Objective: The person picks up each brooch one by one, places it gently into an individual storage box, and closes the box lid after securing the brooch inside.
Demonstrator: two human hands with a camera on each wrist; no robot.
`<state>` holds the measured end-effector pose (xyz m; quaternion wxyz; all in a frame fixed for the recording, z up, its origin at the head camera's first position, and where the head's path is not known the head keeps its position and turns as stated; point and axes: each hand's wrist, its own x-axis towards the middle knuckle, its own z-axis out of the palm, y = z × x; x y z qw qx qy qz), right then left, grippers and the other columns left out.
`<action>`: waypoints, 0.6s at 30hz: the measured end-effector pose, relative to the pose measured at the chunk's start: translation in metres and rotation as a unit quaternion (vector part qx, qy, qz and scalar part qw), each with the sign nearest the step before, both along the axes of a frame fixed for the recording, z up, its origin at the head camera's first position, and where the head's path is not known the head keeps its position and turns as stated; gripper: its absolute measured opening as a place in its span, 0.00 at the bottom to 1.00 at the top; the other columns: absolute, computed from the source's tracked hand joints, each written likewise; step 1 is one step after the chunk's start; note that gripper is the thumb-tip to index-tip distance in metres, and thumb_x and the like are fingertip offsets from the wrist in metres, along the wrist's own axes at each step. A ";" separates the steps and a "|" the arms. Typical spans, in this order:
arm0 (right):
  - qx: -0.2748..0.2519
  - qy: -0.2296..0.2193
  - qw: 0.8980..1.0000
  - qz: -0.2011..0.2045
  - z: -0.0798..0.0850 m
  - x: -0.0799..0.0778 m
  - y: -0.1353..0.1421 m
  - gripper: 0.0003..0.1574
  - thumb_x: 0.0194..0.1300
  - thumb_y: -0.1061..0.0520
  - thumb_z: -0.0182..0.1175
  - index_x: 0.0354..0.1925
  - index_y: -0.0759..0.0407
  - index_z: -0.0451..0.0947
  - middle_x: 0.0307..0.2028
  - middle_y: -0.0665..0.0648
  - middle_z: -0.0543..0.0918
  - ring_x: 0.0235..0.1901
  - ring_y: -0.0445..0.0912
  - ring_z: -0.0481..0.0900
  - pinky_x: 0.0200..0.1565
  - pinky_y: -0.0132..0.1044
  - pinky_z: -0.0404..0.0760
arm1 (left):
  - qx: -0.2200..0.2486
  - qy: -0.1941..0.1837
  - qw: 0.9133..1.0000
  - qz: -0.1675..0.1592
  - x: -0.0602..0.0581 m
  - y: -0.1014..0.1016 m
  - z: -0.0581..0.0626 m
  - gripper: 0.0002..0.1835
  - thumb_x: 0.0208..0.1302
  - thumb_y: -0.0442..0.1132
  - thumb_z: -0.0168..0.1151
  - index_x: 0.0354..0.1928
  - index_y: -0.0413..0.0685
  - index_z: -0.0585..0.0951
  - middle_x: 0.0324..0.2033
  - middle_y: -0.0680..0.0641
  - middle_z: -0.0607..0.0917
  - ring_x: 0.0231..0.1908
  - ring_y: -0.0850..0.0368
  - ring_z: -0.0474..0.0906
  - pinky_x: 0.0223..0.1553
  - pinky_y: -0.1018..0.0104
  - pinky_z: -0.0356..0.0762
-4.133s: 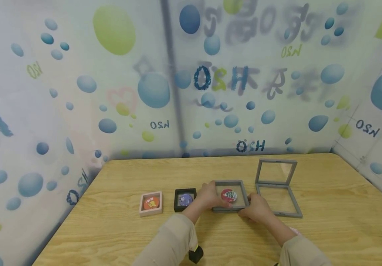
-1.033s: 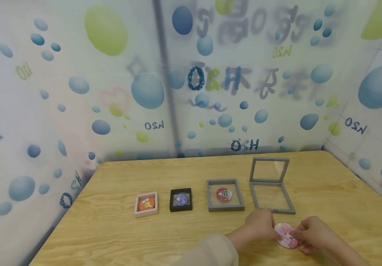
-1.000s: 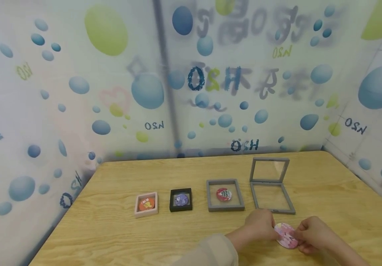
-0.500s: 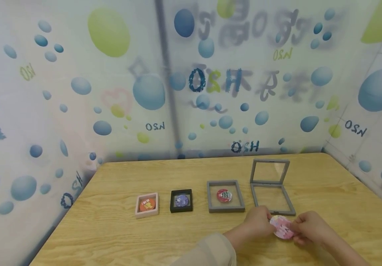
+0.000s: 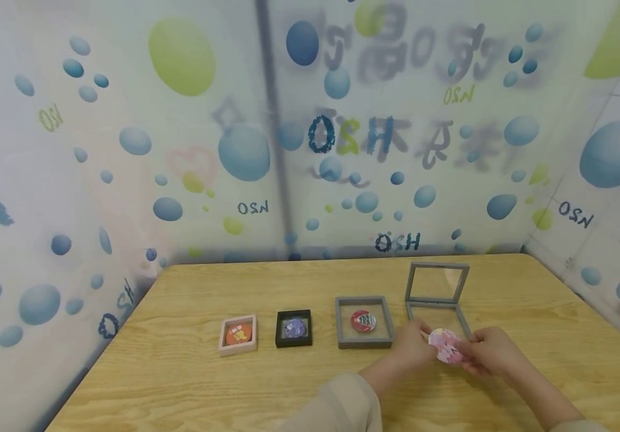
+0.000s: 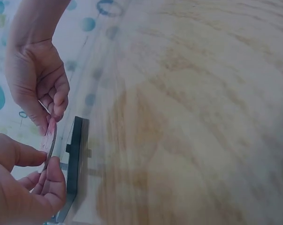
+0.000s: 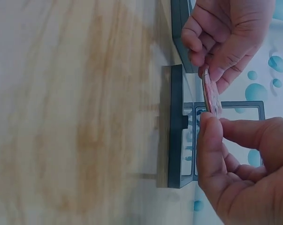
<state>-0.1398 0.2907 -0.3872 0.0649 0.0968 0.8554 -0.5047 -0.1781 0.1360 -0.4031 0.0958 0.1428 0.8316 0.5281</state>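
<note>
A round pink button badge [image 5: 446,346] is held up between both hands over the near part of an opened grey display frame [image 5: 433,301]. My left hand [image 5: 413,349] pinches its left edge between thumb and fingers. On the other side, my right hand [image 5: 496,354] pinches the right edge. Both wrist views show the badge [image 6: 50,140] nearly edge-on with fingertips at each end. Below it in the right wrist view lies the dark-looking frame edge [image 7: 175,126], apart from the badge. The frame's lid stands up at the back; the hands partly cover its base.
To the left stand a closed grey frame [image 5: 364,345] with a red badge, a black frame [image 5: 294,344] with a purple badge, and a pink frame [image 5: 238,351] with an orange badge. The wooden table [image 5: 207,390] meets a patterned curtain [image 5: 337,204] behind.
Earlier the hands were on the closed grey frame; they then moved right to the pink badge. Over the last second they have carried it away from me, up to the opened frame.
</note>
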 end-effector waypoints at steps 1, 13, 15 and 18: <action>-0.002 0.001 1.000 -0.002 0.001 -0.002 -0.001 0.11 0.60 0.66 0.53 0.22 0.69 0.68 0.19 0.56 0.76 0.16 0.41 0.76 0.22 0.30 0.78 | 0.016 -0.003 1.000 0.004 -0.002 0.000 -0.001 0.13 0.44 0.22 0.59 0.33 0.42 0.74 0.16 0.53 0.70 0.14 0.64 0.65 0.14 0.76 0.65; -0.020 0.012 0.999 -0.029 0.007 -0.022 -0.005 0.09 0.61 0.67 0.49 0.28 0.76 0.70 0.19 0.56 0.76 0.17 0.40 0.77 0.24 0.31 0.79 | 0.015 0.024 0.998 0.047 -0.024 0.008 0.007 0.15 0.37 0.21 0.55 0.32 0.41 0.77 0.14 0.54 0.70 0.13 0.64 0.63 0.12 0.75 0.62; -0.019 0.012 0.999 -0.036 0.008 -0.025 -0.004 0.09 0.61 0.67 0.50 0.29 0.77 0.70 0.20 0.57 0.76 0.17 0.40 0.77 0.24 0.31 0.79 | 0.000 0.036 0.998 0.054 -0.028 0.009 0.008 0.16 0.36 0.21 0.55 0.31 0.41 0.77 0.14 0.54 0.70 0.13 0.65 0.63 0.12 0.75 0.61; -0.030 0.014 0.999 -0.040 0.008 -0.028 -0.004 0.09 0.60 0.68 0.50 0.29 0.78 0.70 0.20 0.57 0.76 0.17 0.40 0.77 0.24 0.31 0.79 | -0.024 0.043 0.997 0.062 -0.033 0.012 0.010 0.16 0.35 0.21 0.56 0.31 0.42 0.78 0.14 0.53 0.71 0.12 0.65 0.61 0.11 0.75 0.58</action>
